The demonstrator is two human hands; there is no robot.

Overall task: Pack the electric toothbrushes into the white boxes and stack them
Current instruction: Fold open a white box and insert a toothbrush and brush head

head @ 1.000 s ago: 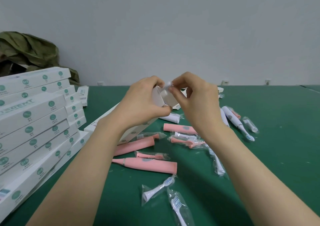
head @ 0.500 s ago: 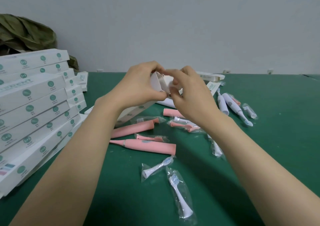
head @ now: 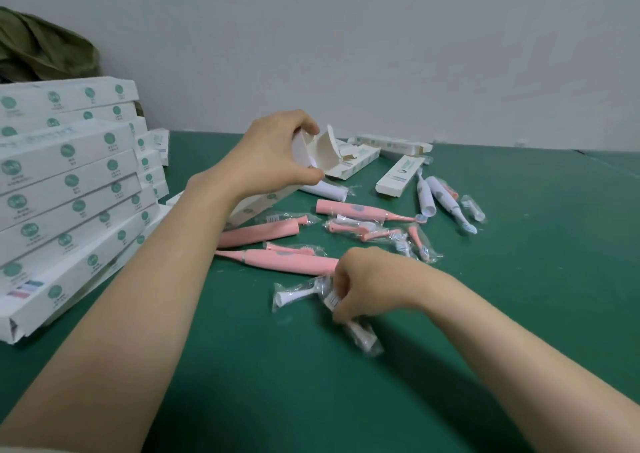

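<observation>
Left hand (head: 273, 161) grips the box (head: 325, 154), flap open. Right hand (head: 374, 282) pinches a bagged brush head (head: 362, 336); I'd lift clear, then feed it endwise into the mouth.

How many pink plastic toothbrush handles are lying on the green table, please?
3: one pink handle left of centre, another just nearer, a third farther right. A pinkish piece behind the white toothbrushes may be a fourth.

Green table (head: 519, 296) under toothbrushes (head: 291, 262), boxes (head: 65, 189)
</observation>
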